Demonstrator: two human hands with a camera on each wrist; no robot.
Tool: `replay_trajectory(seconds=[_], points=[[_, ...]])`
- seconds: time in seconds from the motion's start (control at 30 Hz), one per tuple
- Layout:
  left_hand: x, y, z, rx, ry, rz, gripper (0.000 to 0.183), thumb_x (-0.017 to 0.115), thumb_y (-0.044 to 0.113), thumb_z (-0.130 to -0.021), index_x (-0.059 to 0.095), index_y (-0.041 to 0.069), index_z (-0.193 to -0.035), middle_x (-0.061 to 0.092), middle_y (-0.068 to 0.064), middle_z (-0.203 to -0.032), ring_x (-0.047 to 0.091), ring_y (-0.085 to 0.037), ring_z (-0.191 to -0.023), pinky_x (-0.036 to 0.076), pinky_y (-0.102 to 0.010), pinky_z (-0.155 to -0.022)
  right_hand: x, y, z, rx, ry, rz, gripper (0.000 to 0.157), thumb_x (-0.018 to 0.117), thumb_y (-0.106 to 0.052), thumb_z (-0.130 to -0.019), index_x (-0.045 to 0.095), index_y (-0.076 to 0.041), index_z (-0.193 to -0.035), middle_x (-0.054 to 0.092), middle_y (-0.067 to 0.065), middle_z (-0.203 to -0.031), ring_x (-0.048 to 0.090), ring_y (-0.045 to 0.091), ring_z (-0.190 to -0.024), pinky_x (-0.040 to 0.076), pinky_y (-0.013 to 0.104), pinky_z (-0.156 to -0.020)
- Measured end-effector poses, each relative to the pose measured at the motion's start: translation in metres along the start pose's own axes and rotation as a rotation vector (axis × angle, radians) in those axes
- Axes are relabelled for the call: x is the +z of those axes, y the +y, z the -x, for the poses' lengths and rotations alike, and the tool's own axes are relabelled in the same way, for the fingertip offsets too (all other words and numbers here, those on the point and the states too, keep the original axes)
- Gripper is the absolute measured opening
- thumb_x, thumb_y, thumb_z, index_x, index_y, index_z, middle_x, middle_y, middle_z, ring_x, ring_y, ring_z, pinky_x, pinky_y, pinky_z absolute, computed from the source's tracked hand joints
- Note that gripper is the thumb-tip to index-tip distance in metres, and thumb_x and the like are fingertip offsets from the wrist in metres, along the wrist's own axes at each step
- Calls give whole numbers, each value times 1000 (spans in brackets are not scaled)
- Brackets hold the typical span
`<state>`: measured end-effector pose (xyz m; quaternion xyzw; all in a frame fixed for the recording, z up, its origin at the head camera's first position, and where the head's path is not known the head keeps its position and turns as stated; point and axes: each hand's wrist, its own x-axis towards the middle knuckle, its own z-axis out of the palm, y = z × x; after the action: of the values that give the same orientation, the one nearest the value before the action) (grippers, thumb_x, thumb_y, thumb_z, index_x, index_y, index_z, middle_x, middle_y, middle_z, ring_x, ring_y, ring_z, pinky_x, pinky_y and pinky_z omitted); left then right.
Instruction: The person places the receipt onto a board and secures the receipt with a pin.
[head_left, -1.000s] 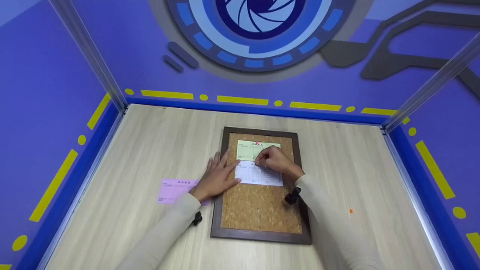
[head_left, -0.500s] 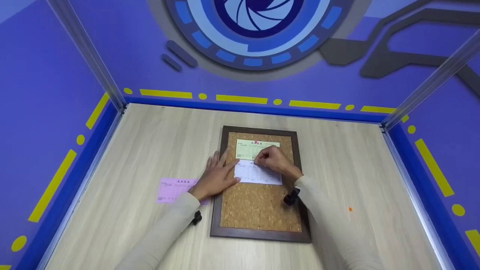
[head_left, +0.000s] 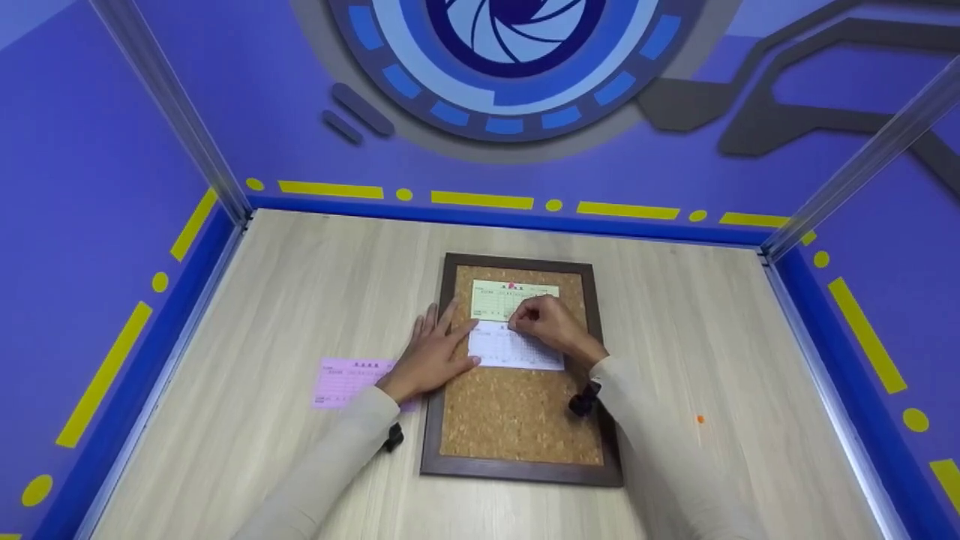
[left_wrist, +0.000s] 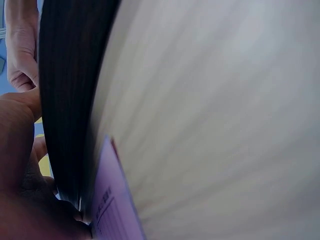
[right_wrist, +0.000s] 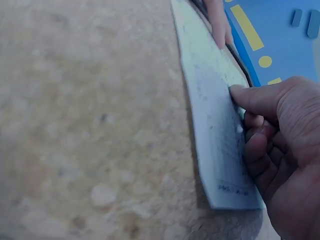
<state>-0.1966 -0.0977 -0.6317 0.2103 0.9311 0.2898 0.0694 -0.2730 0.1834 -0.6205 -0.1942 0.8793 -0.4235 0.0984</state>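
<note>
A brown-framed cork board [head_left: 521,416] lies on the table. On it, a pale green slip [head_left: 491,300] has a red pushpin [head_left: 511,285] at its top edge. Just below lies a white slip [head_left: 517,352] with a printed grid. My left hand [head_left: 431,360] rests spread on the board's left frame, thumb and index fingertips at the white slip's left edge. My right hand [head_left: 553,322] has curled fingers pinched together at the white slip's upper middle. Whatever small thing they pinch is hidden, also in the right wrist view, where the thumb [right_wrist: 257,100] covers the spot.
A pink slip [head_left: 349,382] lies on the table left of the board, partly under the left forearm. A small orange object [head_left: 700,419] sits on the table to the right. Blue panels [head_left: 480,169] with yellow marks wall the table at the back and sides.
</note>
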Motion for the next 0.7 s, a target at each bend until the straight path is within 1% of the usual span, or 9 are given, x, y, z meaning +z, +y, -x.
replay_trajectory(seconds=[0.2, 0.33, 0.53, 0.63, 0.7], points=[[-2, 1, 1, 23, 10, 9, 71, 65, 53, -108, 49, 19, -168, 13, -21, -183, 4, -60, -164, 7, -74, -130, 2, 2, 5, -24, 7, 11, 5, 82, -9, -100, 84, -10, -96, 73, -2, -88, 61, 12, -81, 48, 26, -72], [-1, 2, 1, 15, -1, 13, 72, 64, 54, -108, 48, 19, -169, 11, -21, -183, 3, -58, -165, 6, -73, -130, 3, 6, 11, -59, 19, 9, 3, 82, -10, -100, 84, -10, -102, 73, -2, -95, 63, 13, -86, 50, 27, -75], [0, 0, 0, 7, 3, 5, 71, 65, 53, -108, 48, 20, -168, 12, -20, -184, 3, -57, -166, 5, -72, -131, 2, 12, 16, -226, 21, 9, 7, 83, -6, -98, 84, -10, -104, 73, 2, -105, 64, 17, -92, 52, 28, -78], [0, 0, 0, 4, 4, -5, 72, 65, 54, -107, 48, 21, -169, 11, -19, -184, 3, -57, -166, 6, -72, -131, 0, 15, 16, -281, 9, 9, 7, 85, -6, -96, 85, -9, -103, 71, 3, -111, 65, 19, -99, 53, 29, -83], [0, 0, 0, 2, 3, -8, 73, 65, 54, -107, 47, 21, -169, 11, -18, -184, 3, -56, -166, 5, -71, -131, -2, 17, 15, -302, 3, 11, 7, 86, -7, -95, 86, -10, -102, 70, 4, -115, 64, 21, -106, 53, 32, -89]])
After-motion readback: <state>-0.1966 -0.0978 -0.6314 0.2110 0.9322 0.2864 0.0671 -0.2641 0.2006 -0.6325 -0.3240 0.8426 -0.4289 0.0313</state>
